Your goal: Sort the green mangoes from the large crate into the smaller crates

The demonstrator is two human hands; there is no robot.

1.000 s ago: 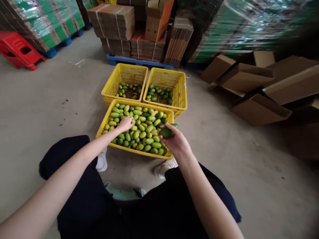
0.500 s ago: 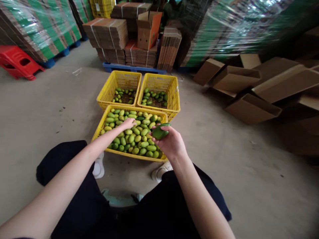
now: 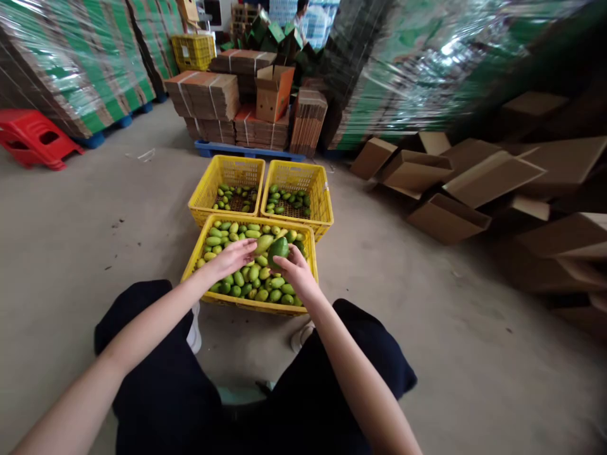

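My right hand (image 3: 296, 268) is closed around a glossy dark green oval fruit (image 3: 278, 251), holding it above the front crate. Close beside it, my left hand (image 3: 237, 254) holds a paler yellow-green oval fruit (image 3: 263, 244) at its fingertips. Below both hands stands the front yellow crate (image 3: 246, 306), filled with several smooth oval fruits (image 3: 238, 278) from green to yellowish. The exact kind of fruit is not clear. My hands and the held fruits hide part of the crate's middle.
Behind it stand a left yellow crate (image 3: 202, 201) and a right yellow crate (image 3: 321, 205), each with some green fruits low inside. Flattened cardboard (image 3: 208, 95) is stacked on a blue pallet (image 3: 222, 150). Open boxes (image 3: 448, 218) lie right; a red stool (image 3: 40, 139) stands left.
My left hand has come up from the fruits with a yellow-green one. The right hand has moved left with its dark green fruit, bringing both close together. The view has tilted up slightly.
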